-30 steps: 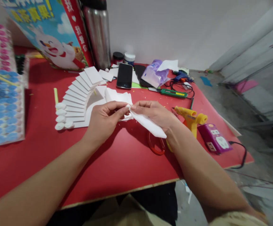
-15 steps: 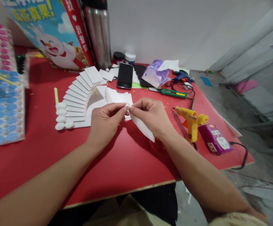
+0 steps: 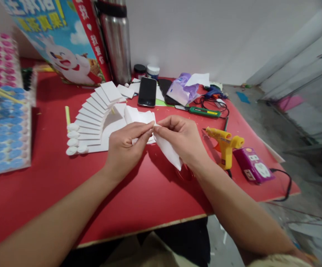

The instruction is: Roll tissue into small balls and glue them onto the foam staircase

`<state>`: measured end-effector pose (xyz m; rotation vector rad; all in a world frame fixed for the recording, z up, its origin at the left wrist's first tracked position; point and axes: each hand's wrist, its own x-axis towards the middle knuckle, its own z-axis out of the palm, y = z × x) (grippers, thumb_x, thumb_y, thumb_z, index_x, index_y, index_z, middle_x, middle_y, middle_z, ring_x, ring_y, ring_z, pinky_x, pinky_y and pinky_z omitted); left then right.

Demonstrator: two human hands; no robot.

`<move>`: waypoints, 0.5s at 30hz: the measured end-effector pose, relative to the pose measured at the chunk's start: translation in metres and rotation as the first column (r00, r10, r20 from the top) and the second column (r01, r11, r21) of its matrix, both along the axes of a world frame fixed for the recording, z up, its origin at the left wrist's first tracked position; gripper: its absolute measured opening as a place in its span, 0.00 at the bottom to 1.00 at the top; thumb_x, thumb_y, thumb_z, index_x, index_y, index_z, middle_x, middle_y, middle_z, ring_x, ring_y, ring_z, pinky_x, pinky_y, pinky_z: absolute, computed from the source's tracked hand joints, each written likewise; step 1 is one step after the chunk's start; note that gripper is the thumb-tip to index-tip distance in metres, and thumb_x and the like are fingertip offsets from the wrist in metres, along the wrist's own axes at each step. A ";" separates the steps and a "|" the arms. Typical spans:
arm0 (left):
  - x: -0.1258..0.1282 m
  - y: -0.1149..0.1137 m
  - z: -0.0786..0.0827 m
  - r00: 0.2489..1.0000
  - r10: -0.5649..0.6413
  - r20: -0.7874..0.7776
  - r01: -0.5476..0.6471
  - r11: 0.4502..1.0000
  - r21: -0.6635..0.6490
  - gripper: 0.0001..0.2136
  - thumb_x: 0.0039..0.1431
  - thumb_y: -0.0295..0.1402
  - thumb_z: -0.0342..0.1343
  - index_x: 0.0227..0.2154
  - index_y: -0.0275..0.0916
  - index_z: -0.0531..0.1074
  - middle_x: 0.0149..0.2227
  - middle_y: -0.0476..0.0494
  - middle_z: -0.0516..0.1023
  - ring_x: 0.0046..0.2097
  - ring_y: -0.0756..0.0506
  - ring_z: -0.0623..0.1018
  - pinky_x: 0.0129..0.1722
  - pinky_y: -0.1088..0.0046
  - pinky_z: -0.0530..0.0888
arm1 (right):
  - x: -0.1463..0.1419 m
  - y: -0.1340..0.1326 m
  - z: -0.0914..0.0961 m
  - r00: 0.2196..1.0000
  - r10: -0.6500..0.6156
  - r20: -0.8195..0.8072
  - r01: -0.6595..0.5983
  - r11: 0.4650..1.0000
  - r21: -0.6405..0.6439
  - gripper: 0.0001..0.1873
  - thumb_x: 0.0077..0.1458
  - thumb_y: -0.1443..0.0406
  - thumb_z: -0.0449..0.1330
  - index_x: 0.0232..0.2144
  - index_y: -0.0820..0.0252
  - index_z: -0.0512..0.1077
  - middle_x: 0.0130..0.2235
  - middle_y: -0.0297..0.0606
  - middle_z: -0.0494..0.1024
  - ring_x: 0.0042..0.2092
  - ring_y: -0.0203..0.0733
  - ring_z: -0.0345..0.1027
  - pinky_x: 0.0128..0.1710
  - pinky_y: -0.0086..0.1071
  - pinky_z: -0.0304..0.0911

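My left hand (image 3: pixel 130 142) and my right hand (image 3: pixel 181 137) meet above the middle of the red table, thumbs and fingertips pinched together. Between them is a strip of white tissue paper (image 3: pixel 169 151), its end pinched by both hands and its loose tail hanging below my right fingers. The pinched end is mostly covered by the fingertips. Just behind the hands lies more folded white tissue (image 3: pixel 138 115). To the left, white board pieces (image 3: pixel 90 116) are fanned out like curved steps on a white base, with several small white paper rosettes (image 3: pixel 72 142) at the lower end.
On the right are a yellow glue gun (image 3: pixel 224 142), a purple power strip (image 3: pixel 254 165) and a green utility knife (image 3: pixel 205 111). Behind stand a phone (image 3: pixel 147 91), a purple tissue pack (image 3: pixel 183 89) and a steel bottle (image 3: pixel 118 48). Trays of blue rosettes (image 3: pixel 6 137) fill the left.
My fingertips have turned slightly and closed further over the tissue's end, which showed as a small white tip before. The view has shifted a little; the table items stay put.
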<state>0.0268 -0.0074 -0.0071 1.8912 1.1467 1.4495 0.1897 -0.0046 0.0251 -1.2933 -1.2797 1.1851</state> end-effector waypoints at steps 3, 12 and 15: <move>-0.001 0.003 0.004 0.989 -0.018 0.149 0.056 0.967 -0.250 0.06 0.60 0.34 0.65 0.38 0.44 0.85 0.36 0.47 0.86 0.37 0.45 0.83 0.40 0.69 0.80 | 0.004 0.003 0.000 0.995 0.078 0.061 -0.080 0.996 0.044 0.09 0.49 0.61 0.69 0.28 0.60 0.76 0.28 0.35 0.80 0.30 0.37 0.70 0.29 0.30 0.62; -0.003 0.006 0.002 0.973 -0.091 0.213 0.139 0.964 -0.225 0.05 0.60 0.33 0.65 0.38 0.44 0.86 0.37 0.48 0.85 0.35 0.48 0.81 0.36 0.73 0.78 | 0.007 -0.001 0.003 0.935 0.026 0.353 -0.116 0.965 0.237 0.09 0.56 0.60 0.66 0.29 0.60 0.77 0.28 0.35 0.79 0.29 0.36 0.65 0.29 0.31 0.58; -0.005 0.006 0.005 0.990 -0.039 0.137 0.064 0.981 -0.182 0.05 0.61 0.34 0.65 0.38 0.43 0.85 0.37 0.48 0.85 0.36 0.48 0.81 0.38 0.73 0.77 | 0.016 0.005 0.006 0.970 0.207 0.125 -0.213 0.976 0.040 0.15 0.54 0.53 0.69 0.31 0.59 0.77 0.29 0.34 0.78 0.28 0.36 0.67 0.27 0.30 0.59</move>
